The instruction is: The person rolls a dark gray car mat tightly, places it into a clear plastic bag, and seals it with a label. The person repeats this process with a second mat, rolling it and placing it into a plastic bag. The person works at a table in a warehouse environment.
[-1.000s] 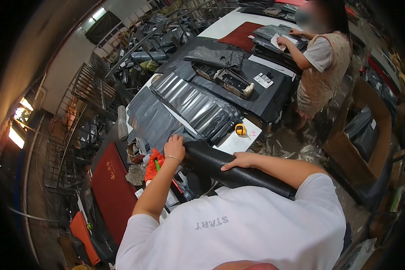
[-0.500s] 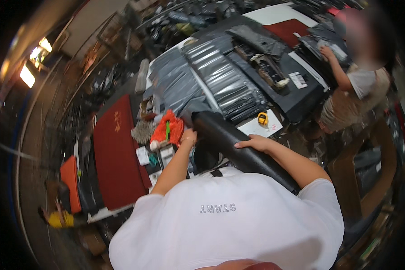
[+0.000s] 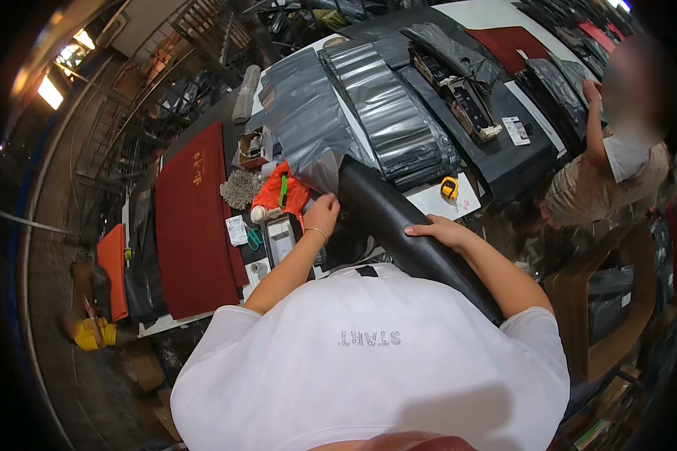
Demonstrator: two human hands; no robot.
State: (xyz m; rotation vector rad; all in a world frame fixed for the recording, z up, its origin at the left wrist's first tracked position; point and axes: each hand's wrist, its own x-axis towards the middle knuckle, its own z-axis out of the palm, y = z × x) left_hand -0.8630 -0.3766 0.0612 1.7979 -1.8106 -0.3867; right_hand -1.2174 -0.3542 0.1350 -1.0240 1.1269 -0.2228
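Observation:
A long roll of black, leather-like sheet (image 3: 393, 219) slants from in front of my chest toward the table. My right hand (image 3: 440, 231) is closed over its right side, thumb and fingers pressed on the surface. Close to the roll's far end, the fingers of my left hand (image 3: 322, 213) are drawn together at the edge of a grey plastic bag (image 3: 321, 174). That bag meets the roll's end; how far it covers it is hidden. Left of this hand lies a bright orange cloth (image 3: 272, 197) with a green-handled tool (image 3: 283, 191) on it.
Flat grey plastic packages (image 3: 376, 105) cover the table's middle. A yellow tape measure (image 3: 449, 188) sits on a white board (image 3: 429, 201). Dark red mats (image 3: 195, 225), teal scissors (image 3: 255, 239) and a small carton (image 3: 254, 146) are leftward. A co-worker (image 3: 605, 169) stands at the right; another person (image 3: 95, 332) is far left.
The view has shifted a little. My left hand has bent its fingers further at the grey plastic, which now shows wider beside the roll's end. My right hand stays on the roll.

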